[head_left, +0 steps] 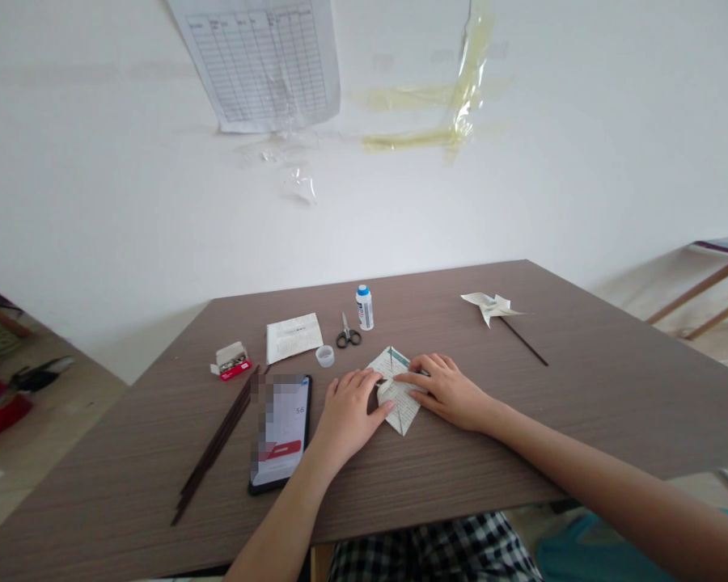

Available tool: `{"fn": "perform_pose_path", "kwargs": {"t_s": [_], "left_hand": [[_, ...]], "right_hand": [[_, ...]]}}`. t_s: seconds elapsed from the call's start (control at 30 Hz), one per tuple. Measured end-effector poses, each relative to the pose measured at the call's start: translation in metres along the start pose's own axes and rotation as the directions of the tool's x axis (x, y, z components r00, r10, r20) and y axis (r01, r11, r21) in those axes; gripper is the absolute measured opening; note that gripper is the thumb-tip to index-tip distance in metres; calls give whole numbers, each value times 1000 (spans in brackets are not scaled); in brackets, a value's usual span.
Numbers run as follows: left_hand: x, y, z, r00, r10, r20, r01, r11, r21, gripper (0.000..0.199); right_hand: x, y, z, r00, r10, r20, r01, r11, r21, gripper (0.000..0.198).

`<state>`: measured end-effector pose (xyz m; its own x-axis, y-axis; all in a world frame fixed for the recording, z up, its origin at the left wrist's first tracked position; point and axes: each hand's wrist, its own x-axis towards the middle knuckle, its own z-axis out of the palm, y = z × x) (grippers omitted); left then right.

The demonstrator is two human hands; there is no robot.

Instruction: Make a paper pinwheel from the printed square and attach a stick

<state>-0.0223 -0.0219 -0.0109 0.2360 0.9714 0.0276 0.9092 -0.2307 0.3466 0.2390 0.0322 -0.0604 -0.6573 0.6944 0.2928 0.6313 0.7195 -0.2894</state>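
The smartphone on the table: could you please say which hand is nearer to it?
Left. The left hand is just right of the smartphone; the right hand is farther right, at the right side of the folded printed paper.

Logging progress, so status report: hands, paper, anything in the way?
Left hand, right hand: both touching paper. Paper on table, between hands. Phone close by left forearm, clear of paper.

folded paper: matt | bottle: smooth plastic | scissor blades: shiny metal | tabletop: wood-grained, matt
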Motion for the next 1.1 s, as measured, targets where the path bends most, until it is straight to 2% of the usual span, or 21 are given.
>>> {"fn": "perform_pose_path", "kwargs": {"t_s": [0.27, 0.4, 0.53, 0.67, 0.83, 0.97, 1.1], "left_hand": [[-2, 3, -3, 1000, -1, 7, 1, 1000, 3, 44], [0, 2, -1, 1000, -6, 7, 6, 1000, 9, 45], [1, 2, -1, 1000, -5, 7, 5, 1000, -2, 47], [0, 3, -1, 1000, -13, 4, 13, 1000, -6, 47], [2, 1, 1, 1000, -8, -23, 8, 1000, -20, 46], [4, -2, 2, 999, -6, -35, 5, 1000, -30, 48], [3, -1, 1, 999, -11, -44, 10, 1000, -27, 49]], "right_hand": [[-1, 0, 3, 1000, 10, -24, -9, 999, 35, 52], [-1, 1, 0, 996, 17, -84, -10, 996, 84, 54], [8, 11, -10, 987, 73, -142, -54, 989, 135, 58], [34, 28, -23, 980, 102, -170, -74, 984, 161, 57], [84, 42, -30, 974, 95, -207, -54, 979, 195, 55], [123, 43, -26, 984, 103, -148, -66, 970, 233, 39], [150, 41, -14, 989, 111, -101, -80, 959, 271, 46]]}}
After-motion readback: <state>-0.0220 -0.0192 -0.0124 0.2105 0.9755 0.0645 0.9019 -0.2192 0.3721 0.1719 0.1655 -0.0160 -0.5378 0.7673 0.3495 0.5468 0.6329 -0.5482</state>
